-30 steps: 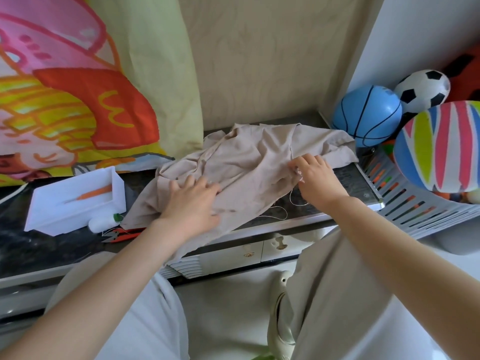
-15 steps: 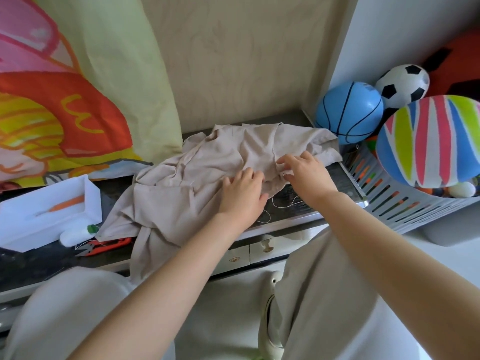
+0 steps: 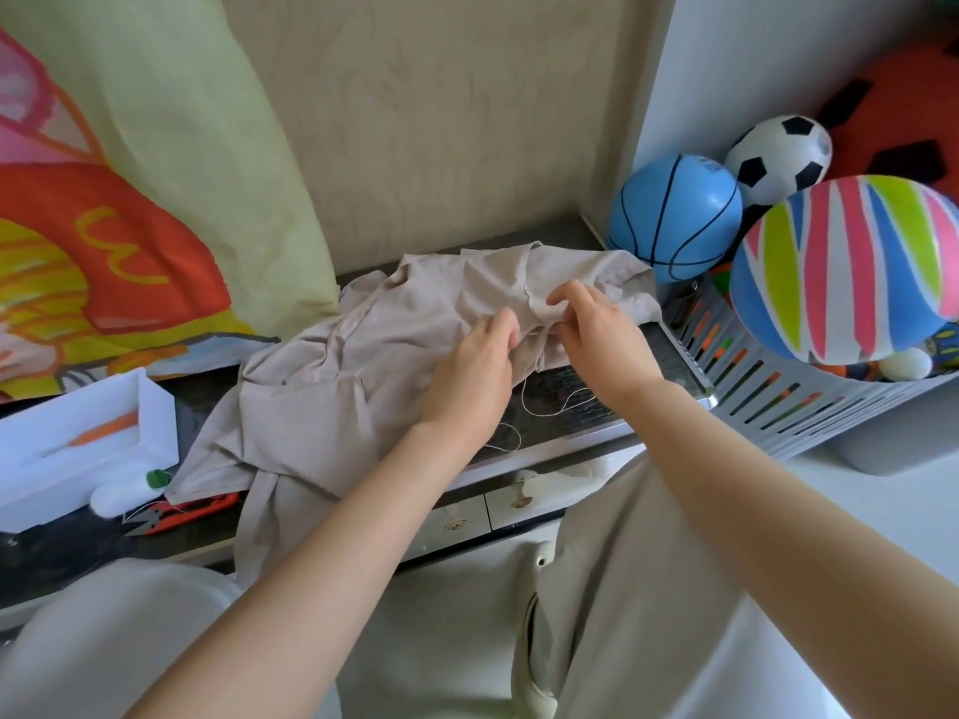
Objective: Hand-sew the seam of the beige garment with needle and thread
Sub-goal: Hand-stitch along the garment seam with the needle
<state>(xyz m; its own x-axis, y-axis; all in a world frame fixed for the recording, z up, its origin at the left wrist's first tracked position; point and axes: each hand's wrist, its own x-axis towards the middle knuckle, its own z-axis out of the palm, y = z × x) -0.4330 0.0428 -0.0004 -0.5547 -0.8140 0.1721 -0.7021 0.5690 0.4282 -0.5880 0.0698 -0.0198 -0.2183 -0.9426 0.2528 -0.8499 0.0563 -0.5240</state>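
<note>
1. The right hand (image 3: 597, 334) sits right of centre in the frame. Its thumb and forefinger are pinched together on a fold of the beige garment (image 3: 363, 365), and its other fingers are lifted and loosely spread. I cannot tell whether a needle is in the pinch.
2. The left hand (image 3: 467, 376) is just beside it to the left. Its fingers are curled down and grip the same ridge of cloth.
3. A pale thread (image 3: 550, 407) loops down from under the hands and across the dark surface (image 3: 669, 355).
4. The garment lies crumpled on that surface, and one corner hangs over the front edge above two small drawers (image 3: 493, 511).
5. At lower left stand a white box (image 3: 150, 417) with an orange tool (image 3: 104, 430) in it, a white bottle (image 3: 117, 498) with a green cap, and red snips (image 3: 187, 511).
6. A bright printed cloth (image 3: 129, 225) hangs at upper left, beside a beige wall panel (image 3: 441, 121).
7. At the right a grey slotted basket (image 3: 778, 407) holds a blue ball (image 3: 674, 215), a soccer ball (image 3: 778, 153) and a striped ball (image 3: 851, 267).
8. A second ago the left hand lay flat on the middle of the garment, well apart from the right. It has since crossed over to meet it. The right hand has kept its place on the fold.
</note>
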